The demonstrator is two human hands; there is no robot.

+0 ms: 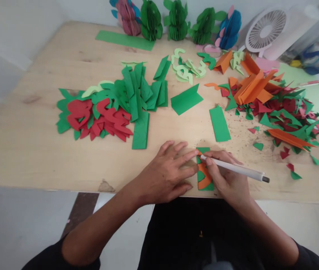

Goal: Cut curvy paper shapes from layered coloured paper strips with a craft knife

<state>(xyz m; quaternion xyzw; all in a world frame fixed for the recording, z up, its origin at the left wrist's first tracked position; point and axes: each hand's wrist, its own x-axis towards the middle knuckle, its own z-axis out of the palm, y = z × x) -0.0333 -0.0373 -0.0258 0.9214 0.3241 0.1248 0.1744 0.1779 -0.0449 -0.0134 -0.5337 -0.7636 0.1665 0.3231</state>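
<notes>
My right hand (227,176) grips a white pen (238,168), its tip down at the upper part of an orange paper cutout (204,182). That curved cutout lies on a green paper strip (203,149) near the table's front edge. Spread fingers of my left hand (173,170) rest flat, with fingertips on the cutout's left side. Part of the cutout is covered by my hands. Just beyond them lies another green paper strip (220,123), and a folded green piece (187,99) sits farther back.
Red cutouts (106,120) and green folded papers (137,90) are piled at left. Orange folded papers (255,86) and red and green scraps (291,116) cover the right. Pale green cutouts (187,69), green honeycomb paper figures (178,20) and a white fan (266,30) stand or lie at the back.
</notes>
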